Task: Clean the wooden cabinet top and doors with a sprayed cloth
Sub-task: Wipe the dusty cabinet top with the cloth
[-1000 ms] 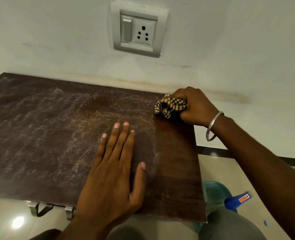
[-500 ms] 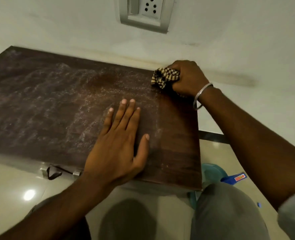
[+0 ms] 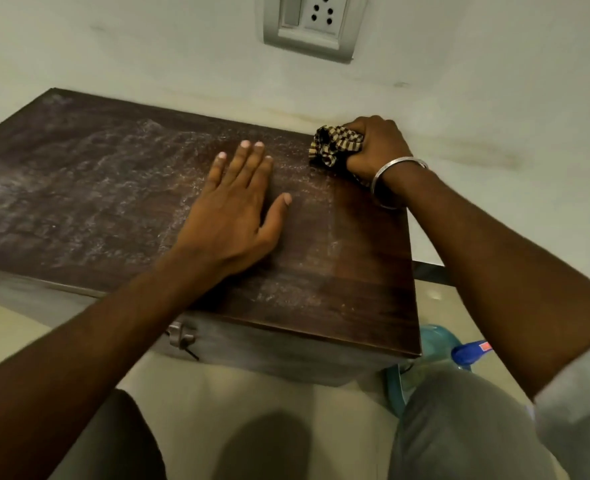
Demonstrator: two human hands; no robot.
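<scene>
up top, the dark wood-grain cabinet top [image 3: 113, 188] looks streaky — right hand [image 3: 378, 147] fisted tight around a bunched checked cloth [image 3: 331, 147], left hand [image 3: 238, 209] spread flat on it.

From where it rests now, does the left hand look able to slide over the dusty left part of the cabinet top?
Probably yes. The left hand lies flat on the cabinet top, and nothing stands on the dusty stretch to its left. The right hand grips the checked cloth at the far right corner, out of the way.
</scene>
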